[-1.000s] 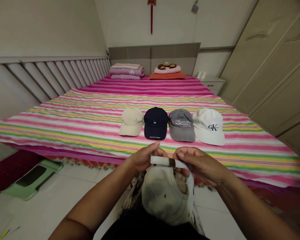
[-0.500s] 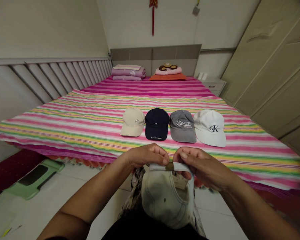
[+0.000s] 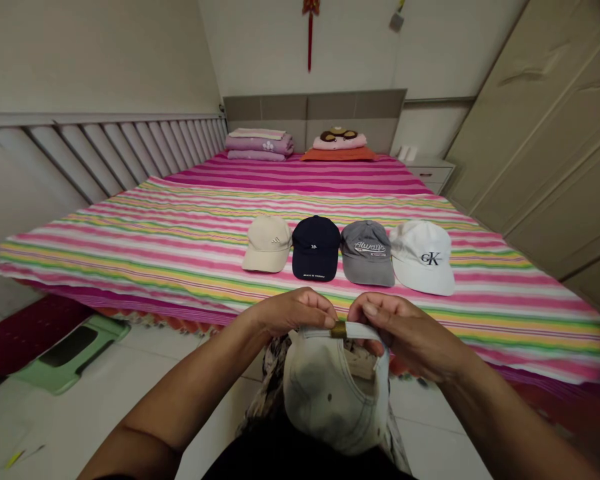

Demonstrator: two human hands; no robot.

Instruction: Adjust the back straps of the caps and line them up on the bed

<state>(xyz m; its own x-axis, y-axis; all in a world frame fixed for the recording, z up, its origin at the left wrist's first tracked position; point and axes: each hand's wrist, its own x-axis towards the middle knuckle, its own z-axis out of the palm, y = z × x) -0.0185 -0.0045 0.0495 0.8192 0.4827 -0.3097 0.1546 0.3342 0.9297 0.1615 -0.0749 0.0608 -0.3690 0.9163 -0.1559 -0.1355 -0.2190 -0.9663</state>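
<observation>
Left hand [image 3: 300,312] and right hand [image 3: 410,327], fingers narrow, pinch strap [image 3: 365,331] of pale cap [image 3: 310,393], just short of bed's [image 3: 155,233] near edge. Four caps [image 3: 316,250] rowed beyond, striped bed stretching left.

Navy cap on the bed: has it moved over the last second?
No. The navy cap keeps its place on the striped sheet, between the beige cap and the gray cap.
</observation>
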